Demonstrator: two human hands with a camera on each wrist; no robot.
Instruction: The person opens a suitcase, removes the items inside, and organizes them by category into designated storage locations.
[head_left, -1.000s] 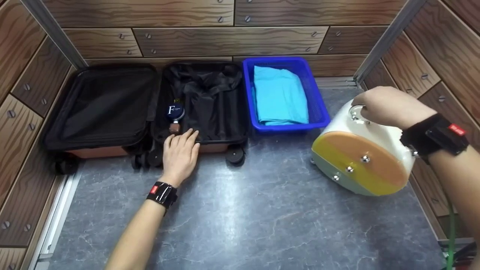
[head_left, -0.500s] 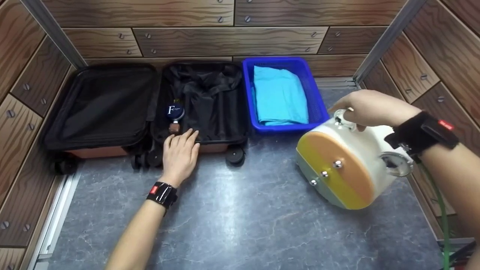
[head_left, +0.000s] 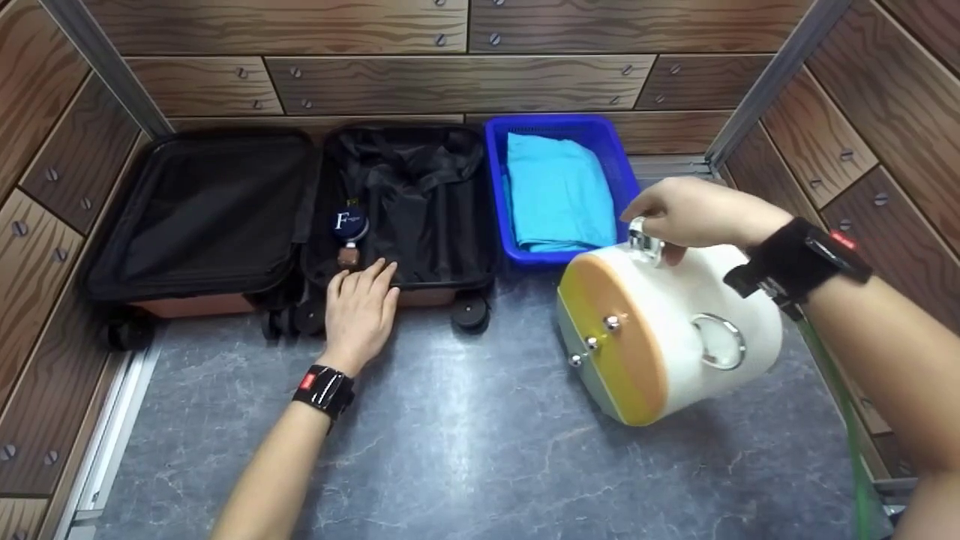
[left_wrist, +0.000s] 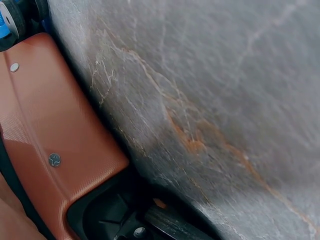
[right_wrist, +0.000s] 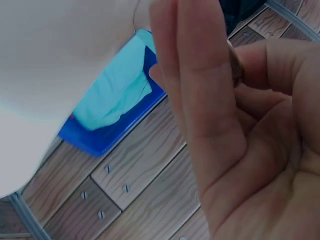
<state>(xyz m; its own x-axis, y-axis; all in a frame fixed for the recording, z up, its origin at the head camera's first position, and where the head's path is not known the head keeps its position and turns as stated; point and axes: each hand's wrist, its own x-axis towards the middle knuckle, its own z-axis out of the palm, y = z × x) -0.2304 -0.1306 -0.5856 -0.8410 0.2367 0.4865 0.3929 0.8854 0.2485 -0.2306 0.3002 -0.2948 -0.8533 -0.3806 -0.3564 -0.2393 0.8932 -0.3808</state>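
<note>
In the head view my right hand (head_left: pixel 690 214) pinches a silver metal ring (head_left: pixel 645 241) on top of a white drum-shaped case (head_left: pixel 694 300). The case's flat face has orange, yellow and grey-green bands and several shiny studs. It hangs tilted, with a second ring (head_left: pixel 721 341) on its side. The right wrist view has the thumb against the fingers (right_wrist: pixel 207 75) and the white case filling the upper left. My left hand (head_left: pixel 361 311) rests, fingers extended, on the near edge of the open suitcase's right half (head_left: pixel 450 279). The left wrist view shows its copper-coloured shell (left_wrist: pixel 60 120).
The suitcase's left half (head_left: pixel 210 210) lies flat beside the right one. A round dark blue tag or tin (head_left: pixel 350 223) is inside the right half. Next to it a blue basket (head_left: pixel 628 157) holds folded turquoise cloth (head_left: pixel 559 195). Wood-patterned walls (head_left: pixel 450 82) enclose the floor.
My right hand has carried the white case left, toward the basket, and the case has turned so its side ring shows. The left hand has stayed on the suitcase edge.
</note>
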